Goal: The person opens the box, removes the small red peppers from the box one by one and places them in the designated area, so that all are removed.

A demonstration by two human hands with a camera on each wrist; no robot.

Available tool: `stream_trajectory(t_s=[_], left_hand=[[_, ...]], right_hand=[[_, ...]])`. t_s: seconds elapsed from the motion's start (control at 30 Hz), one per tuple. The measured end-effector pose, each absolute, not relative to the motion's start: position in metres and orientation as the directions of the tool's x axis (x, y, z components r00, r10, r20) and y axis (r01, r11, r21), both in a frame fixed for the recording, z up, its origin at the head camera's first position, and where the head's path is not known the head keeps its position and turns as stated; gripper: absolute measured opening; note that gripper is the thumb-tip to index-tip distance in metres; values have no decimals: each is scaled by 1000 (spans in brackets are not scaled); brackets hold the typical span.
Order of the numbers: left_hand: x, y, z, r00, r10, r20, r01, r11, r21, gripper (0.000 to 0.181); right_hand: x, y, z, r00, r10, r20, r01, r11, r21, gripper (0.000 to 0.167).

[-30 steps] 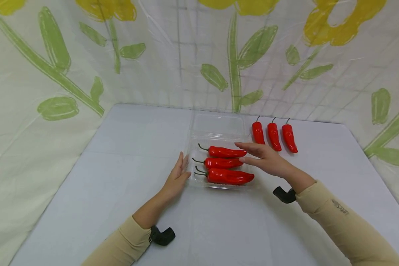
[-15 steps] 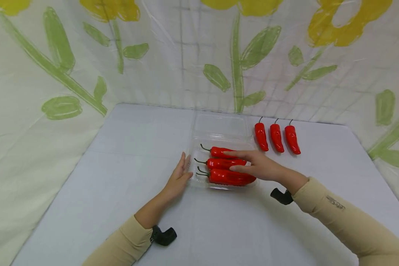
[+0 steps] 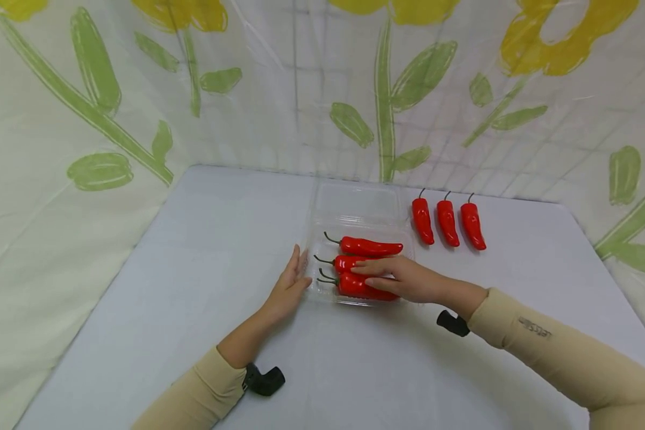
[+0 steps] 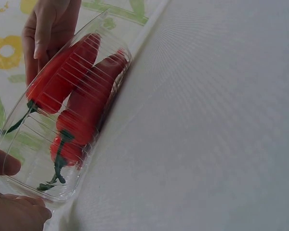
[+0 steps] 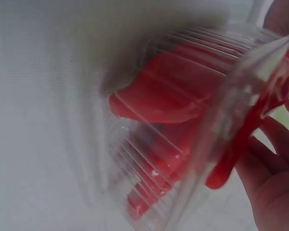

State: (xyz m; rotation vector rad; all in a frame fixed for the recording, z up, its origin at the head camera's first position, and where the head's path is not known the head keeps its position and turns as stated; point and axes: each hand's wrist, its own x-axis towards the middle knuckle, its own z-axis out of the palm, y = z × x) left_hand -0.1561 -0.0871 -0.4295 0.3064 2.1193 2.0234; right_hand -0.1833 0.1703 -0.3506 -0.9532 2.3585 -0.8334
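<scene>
Three red chili peppers with green stems lie crosswise in an open clear plastic clamshell container (image 3: 314,294): the back pepper (image 3: 368,246), the middle pepper (image 3: 344,263) and the front pepper (image 3: 355,288). Two stems show at the front one, so another may lie beneath. My left hand (image 3: 283,292) rests against the container's left side, fingers extended, thumb at its front corner. Over the right halves of the middle and front peppers lies my right hand (image 3: 403,278), its fingers fairly straight and touching them. The right wrist view shows that hand's fingers (image 5: 274,144) beside a pepper near the rim.
Three more red peppers stand in a row right of the lid: a left one (image 3: 422,221), a center one (image 3: 448,223) and a right one (image 3: 472,226). The clear lid (image 3: 357,200) lies folded back toward the flowered curtain (image 3: 269,89) behind the white table (image 3: 220,239).
My right hand has moved left and toward me, from the back pepper's tip onto the middle and front peppers. My left hand stays at the container's side.
</scene>
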Motion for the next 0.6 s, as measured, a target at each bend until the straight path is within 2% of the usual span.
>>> stream_trajectory(t_s=[0.3,0.6], left_hand=[[-155,-87,-430,-961,275,-1,15,55,998,71],[-155,-87,-430,-960,281,8,24,52,998,72]], right_hand=[[-185,166,-359,-637,-717,-283,-418,629,-656,54],[-186,167,-360,-613,-728,-305,-431,633,-643,59]])
